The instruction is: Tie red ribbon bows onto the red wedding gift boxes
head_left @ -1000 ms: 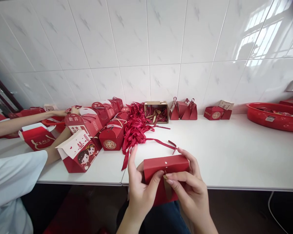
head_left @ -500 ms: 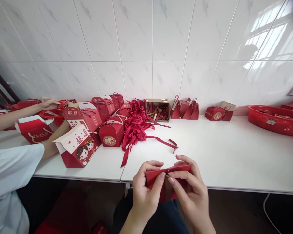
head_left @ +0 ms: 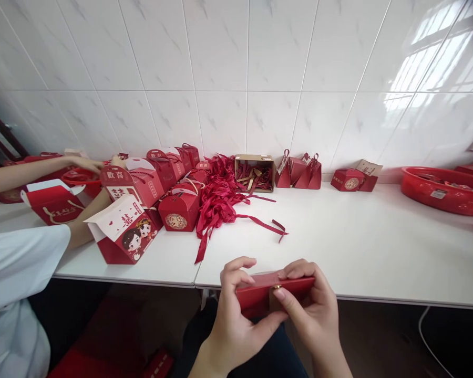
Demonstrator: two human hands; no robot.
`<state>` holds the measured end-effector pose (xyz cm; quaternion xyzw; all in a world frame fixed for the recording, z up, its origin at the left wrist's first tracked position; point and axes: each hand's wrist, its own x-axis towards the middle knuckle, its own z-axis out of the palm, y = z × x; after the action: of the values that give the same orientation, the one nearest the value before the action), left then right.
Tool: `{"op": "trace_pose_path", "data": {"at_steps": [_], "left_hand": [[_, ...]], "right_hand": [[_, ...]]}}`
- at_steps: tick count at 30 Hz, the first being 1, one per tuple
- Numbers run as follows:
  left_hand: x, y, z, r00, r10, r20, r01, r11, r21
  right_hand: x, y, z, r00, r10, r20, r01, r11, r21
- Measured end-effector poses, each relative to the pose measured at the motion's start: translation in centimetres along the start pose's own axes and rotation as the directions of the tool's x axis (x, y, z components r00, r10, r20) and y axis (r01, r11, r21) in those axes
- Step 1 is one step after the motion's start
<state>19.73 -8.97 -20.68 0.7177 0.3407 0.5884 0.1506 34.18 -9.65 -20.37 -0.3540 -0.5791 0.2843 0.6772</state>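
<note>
Just beyond my lap, at the table's front edge, I hold a small red paper gift box (head_left: 256, 298). My left hand (head_left: 234, 320) supports its left end, the thumb stretched underneath and the fingers behind it. My right hand (head_left: 319, 310) grips the right end, fingers bent over the top edge. The right thumb presses near a small gold-coloured piece (head_left: 276, 287) at the middle of that edge; its kind is unclear. A darker band runs down the box's front, partly behind the thumb. Past my hands lies a loose strip of red ribbon (head_left: 260, 223).
Red ribbons (head_left: 218, 202) are heaped beside a cardboard box (head_left: 275, 170) of ribbon strips. Several red gift boxes (head_left: 177, 212) stand left; others (head_left: 311, 173) line the wall. A red basin (head_left: 429, 197) sits right. A co-worker's arm (head_left: 35, 173) reaches in from the left.
The gift box has tipped, and its top edge now shows a gold piece. My left thumb has slid down from that edge; my right fingers have folded over it.
</note>
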Motion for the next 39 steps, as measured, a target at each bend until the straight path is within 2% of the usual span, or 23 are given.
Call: {"op": "trace_pose_path", "data": {"at_steps": [4,6,8,10,12,14,16,18,20,22,24,27,30,32,36,39], "left_hand": [[-0.5,0.1,-0.5,0.982,0.062,-0.176,-0.024,0.977,0.212],[-0.7,0.3,-1.2,0.976,0.002,-0.216,0.051,0.969,0.240],[-0.9,0.5,-2.2,0.980,-0.143,-0.139,0.171,0.962,0.212],[-1.1,0.5,-3.3,0.962,-0.272,0.018,0.264,0.947,0.184],[-1.2,0.4,-4.3,0.949,-0.297,0.109,0.281,0.950,0.138],[-1.0,0.5,-5.2,0.973,-0.224,0.063,0.223,0.975,0.028],[-0.5,1.2,-5.8,0.991,-0.119,-0.054,0.110,0.984,-0.143],[0.4,2.5,-5.8,0.986,-0.043,-0.161,-0.009,0.951,-0.309],[1.6,4.1,-5.4,0.981,-0.055,-0.186,-0.031,0.904,-0.427],[2.9,5.5,-4.8,0.979,-0.138,-0.149,0.051,0.877,-0.478],[3.8,6.1,-4.5,0.978,-0.183,-0.102,0.121,0.889,-0.442],[4.4,5.9,-4.5,0.994,-0.103,0.046,0.112,0.945,-0.307],[4.3,5.0,-4.9,0.977,-0.079,0.197,0.127,0.962,-0.243],[4.1,4.5,-4.9,0.972,-0.069,0.227,0.122,0.966,-0.229],[3.9,3.9,-4.4,0.977,0.040,0.210,-0.006,0.987,-0.162],[3.6,4.0,-3.9,0.972,-0.008,0.233,0.050,0.983,-0.176]], "right_hand": [[-0.4,0.1,0.0,0.996,-0.088,-0.018,0.088,0.994,0.057],[-0.4,0.0,-0.2,0.988,-0.151,-0.020,0.152,0.988,0.037],[-0.2,-0.2,-0.5,0.979,-0.200,-0.030,0.200,0.980,0.004],[-0.1,-0.4,-1.0,0.972,-0.230,-0.044,0.229,0.973,-0.028],[0.0,-0.5,-1.4,0.966,-0.251,-0.058,0.248,0.967,-0.060],[0.0,-0.5,-1.7,0.961,-0.272,-0.055,0.267,0.960,-0.080],[-0.2,-0.6,-1.8,0.956,-0.294,-0.015,0.293,0.953,-0.077],[-0.4,-0.8,-1.6,0.943,-0.327,0.056,0.330,0.942,-0.057],[-0.6,-1.1,-1.4,0.929,-0.352,0.116,0.357,0.934,-0.022],[-0.8,-1.3,-1.2,0.922,-0.361,0.141,0.363,0.932,0.011],[-0.9,-1.4,-1.1,0.926,-0.351,0.139,0.351,0.936,0.025],[-0.9,-1.2,-1.3,0.934,-0.336,0.122,0.335,0.942,0.034],[-0.8,-1.1,-1.4,0.947,-0.307,0.099,0.301,0.951,0.074],[-0.8,-1.0,-1.3,0.955,-0.284,0.086,0.275,0.956,0.099],[-0.7,-1.0,-1.2,0.956,-0.281,0.083,0.275,0.958,0.080],[-0.7,-1.0,-1.2,0.954,-0.288,0.086,0.284,0.957,0.060]]}}
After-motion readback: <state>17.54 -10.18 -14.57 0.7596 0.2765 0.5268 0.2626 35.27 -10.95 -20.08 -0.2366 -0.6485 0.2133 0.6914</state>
